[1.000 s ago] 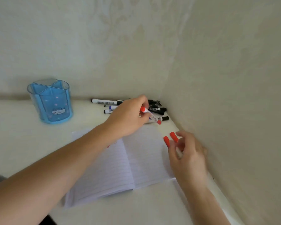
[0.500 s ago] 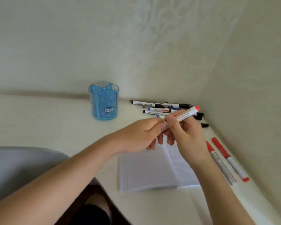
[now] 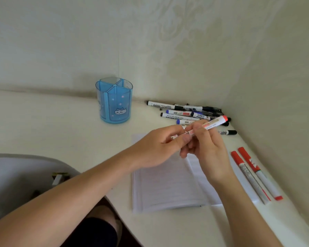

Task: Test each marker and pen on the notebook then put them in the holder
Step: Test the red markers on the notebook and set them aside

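Note:
Both of my hands hold one red-ended white marker [image 3: 214, 123] above the open lined notebook [image 3: 168, 186]. My right hand [image 3: 206, 150] grips its barrel and my left hand [image 3: 157, 147] pinches its lower end, which the fingers hide. The blue holder [image 3: 114, 100], with a cat picture and divided compartments, stands empty at the back. A pile of several black and blue markers and pens [image 3: 187, 112] lies in the back corner. Two red-capped markers [image 3: 251, 173] lie side by side to the right of the notebook.
The white table [image 3: 43, 125] sits in a corner, with walls behind and close on the right. A single black-capped marker [image 3: 227, 132] lies apart from the pile. A grey chair [image 3: 16, 179] and my knee show at the lower left.
My left hand lifted a red marker from the pile and my right hand joined it on the marker. The two red markers my right hand touched now lie on the table. The view shifted left.

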